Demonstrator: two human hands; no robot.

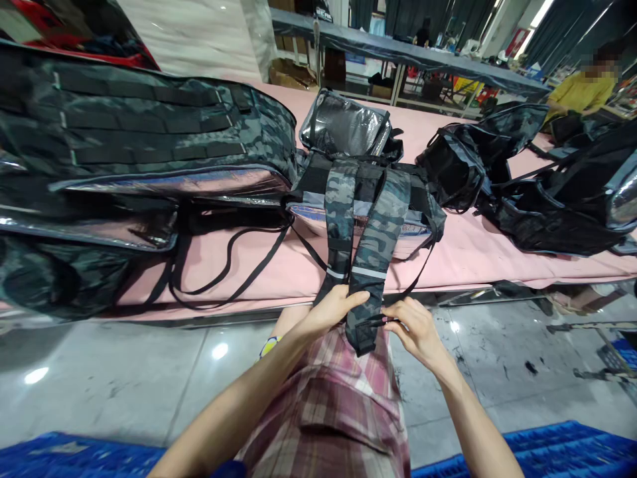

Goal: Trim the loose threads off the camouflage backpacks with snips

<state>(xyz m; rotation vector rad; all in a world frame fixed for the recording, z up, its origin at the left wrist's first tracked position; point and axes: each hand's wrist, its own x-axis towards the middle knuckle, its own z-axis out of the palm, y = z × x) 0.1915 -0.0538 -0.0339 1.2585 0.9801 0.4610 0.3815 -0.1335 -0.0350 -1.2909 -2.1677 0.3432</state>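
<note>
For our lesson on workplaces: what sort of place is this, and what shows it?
Probably a bag-making workshop: similar camouflage bags lie along a pink-topped table, and another long worktable stands behind.

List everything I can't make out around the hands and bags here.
All in the head view:
- Left hand: most fingers, hidden behind the camouflage strap.
- Right hand: exactly what its fingertips hold at the strap's edge, too small to tell.
- Large camouflage bag: its far end, cut off by the left edge.
- Blue item at bottom left: its full shape, cut off by the picture's edges.
</note>
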